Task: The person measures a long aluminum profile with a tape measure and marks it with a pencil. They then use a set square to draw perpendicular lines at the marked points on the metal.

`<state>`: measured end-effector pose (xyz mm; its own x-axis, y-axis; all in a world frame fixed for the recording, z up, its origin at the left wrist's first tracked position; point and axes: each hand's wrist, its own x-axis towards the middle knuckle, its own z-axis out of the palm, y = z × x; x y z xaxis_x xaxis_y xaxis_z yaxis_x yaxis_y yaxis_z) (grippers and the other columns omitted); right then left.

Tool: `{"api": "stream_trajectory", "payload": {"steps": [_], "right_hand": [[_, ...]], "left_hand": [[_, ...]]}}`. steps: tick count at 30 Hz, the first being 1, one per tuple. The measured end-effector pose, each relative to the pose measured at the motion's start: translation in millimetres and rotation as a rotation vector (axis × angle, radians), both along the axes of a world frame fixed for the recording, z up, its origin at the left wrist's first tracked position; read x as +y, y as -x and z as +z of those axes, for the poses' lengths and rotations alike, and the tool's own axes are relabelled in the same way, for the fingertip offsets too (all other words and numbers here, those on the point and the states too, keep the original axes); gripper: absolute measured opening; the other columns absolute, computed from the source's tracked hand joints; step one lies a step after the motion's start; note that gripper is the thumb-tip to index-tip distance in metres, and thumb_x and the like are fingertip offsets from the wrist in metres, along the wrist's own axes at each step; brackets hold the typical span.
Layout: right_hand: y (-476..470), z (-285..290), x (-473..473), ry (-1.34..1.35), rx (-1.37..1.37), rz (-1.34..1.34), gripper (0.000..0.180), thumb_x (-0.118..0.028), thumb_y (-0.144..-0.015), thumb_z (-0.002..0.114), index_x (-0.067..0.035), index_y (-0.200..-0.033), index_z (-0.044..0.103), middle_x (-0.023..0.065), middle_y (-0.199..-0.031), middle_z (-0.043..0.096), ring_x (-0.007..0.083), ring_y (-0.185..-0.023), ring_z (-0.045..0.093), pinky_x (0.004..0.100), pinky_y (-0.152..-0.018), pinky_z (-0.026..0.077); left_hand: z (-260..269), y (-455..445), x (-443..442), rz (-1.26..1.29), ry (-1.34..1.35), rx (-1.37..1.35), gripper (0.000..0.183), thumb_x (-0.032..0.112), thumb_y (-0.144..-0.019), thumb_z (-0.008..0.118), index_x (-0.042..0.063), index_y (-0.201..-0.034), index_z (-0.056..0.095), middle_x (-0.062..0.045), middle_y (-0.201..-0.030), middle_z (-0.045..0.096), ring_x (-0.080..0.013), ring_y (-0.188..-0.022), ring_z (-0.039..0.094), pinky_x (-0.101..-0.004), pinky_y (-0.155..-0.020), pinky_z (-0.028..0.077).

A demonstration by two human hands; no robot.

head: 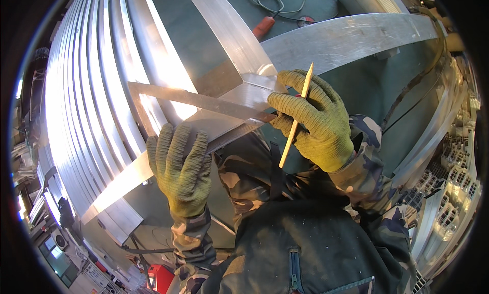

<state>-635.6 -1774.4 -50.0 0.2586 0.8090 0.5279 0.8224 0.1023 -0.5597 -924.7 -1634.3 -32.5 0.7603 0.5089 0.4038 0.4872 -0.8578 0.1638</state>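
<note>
Both hands wear yellow-green work gloves. My left hand [181, 168] lies with its fingers spread over the near edge of a flat metal plate [217, 122], close to the lower left part of a triangular metal set square [187, 97]. The square's long bar slants across the plate towards my right hand [313, 118]. That hand holds a thin pointed yellow stick [292, 135], perhaps a pencil or marking stick, between its fingers, and its fingertips are at the square's right corner. A long metal strip [225, 26] meets the plate from above.
Long shiny metal profiles [103, 84] lie side by side at the left. A wide metal strip [351, 36] reaches to the upper right, near a red-handled tool [263, 28] with a cable. Stacked hollow profiles [454, 191] stand at the right. A red box [159, 278] is at the lower left.
</note>
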Motion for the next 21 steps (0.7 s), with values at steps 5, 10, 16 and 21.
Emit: {"api": "stream_trajectory", "payload": {"steps": [5,10,16,21], "right_hand": [[1.1,-2.2,-0.4,0.007,0.022,0.0,0.052,-0.017,-0.077,0.101,-0.014,-0.126,0.083,0.0173,-0.141,0.075,0.0414,-0.125,0.075,0.0518,-0.104,0.064],[0.4,-1.6,0.4,0.012,0.016,0.008,0.05,-0.018,-0.079,0.101,-0.013,-0.126,0.083,0.0173,-0.141,0.075,0.0415,-0.125,0.075,0.0521,-0.104,0.064],[1.3,0.7,-0.6,0.018,-0.007,-0.005,0.048,-0.019,-0.08,0.101,-0.014,-0.125,0.083,0.0173,-0.142,0.075,0.0411,-0.126,0.075,0.0518,-0.105,0.064],[1.4,-3.8,-1.4,0.02,-0.015,-0.014,0.049,-0.02,-0.08,0.101,-0.014,-0.125,0.084,0.017,-0.142,0.075,0.041,-0.127,0.074,0.0512,-0.106,0.064]], "left_hand": [[-1.3,1.0,-0.6,0.006,-0.005,0.002,0.045,0.021,-0.086,0.09,0.019,-0.131,0.088,-0.01,-0.149,0.076,-0.0425,-0.146,0.064,-0.0667,-0.131,0.038],[-2.6,2.1,-0.3,0.003,-0.005,-0.001,0.043,0.023,-0.088,0.088,0.02,-0.131,0.089,-0.01,-0.149,0.077,-0.0427,-0.147,0.064,-0.0669,-0.131,0.037],[-4.0,1.6,-0.7,0.004,-0.016,-0.002,0.042,0.023,-0.089,0.087,0.021,-0.131,0.088,-0.009,-0.149,0.077,-0.0421,-0.147,0.064,-0.0665,-0.131,0.037],[-3.0,1.5,-0.4,0.002,-0.012,0.013,0.041,0.024,-0.091,0.085,0.02,-0.131,0.088,-0.009,-0.149,0.077,-0.0428,-0.148,0.064,-0.0663,-0.131,0.037]]}}
